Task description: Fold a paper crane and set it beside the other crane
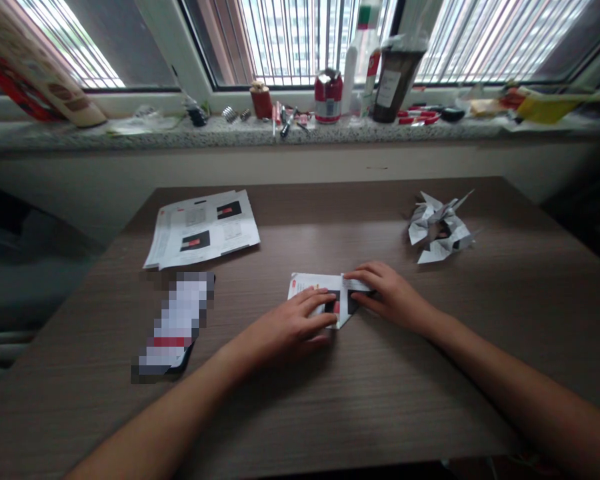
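A folded piece of printed paper (pixel 305 281) lies on the table in front of me, white with dark and red picture blocks. A crease runs down its middle, and its lower right edge slants. My left hand (pixel 305 317) rests over the paper's lower left part, fingers stretched out and slightly apart, fingertips on the print. Over the right end of the paper, my right hand (pixel 387 293) has its fingers spread, with the tips touching the sheet. Parts of the paper are hidden beneath both hands.
A stack of printed sheets (pixel 210 227) lies back left, with a phone (pixel 183 323), blurred by pixels, nearer me. A folded paper shape with pointed flaps (pixel 440 227) sits back right. The windowsill (pixel 260 137) bears a red can (pixel 329 97), a dark cup (pixel 397 80) and small items.
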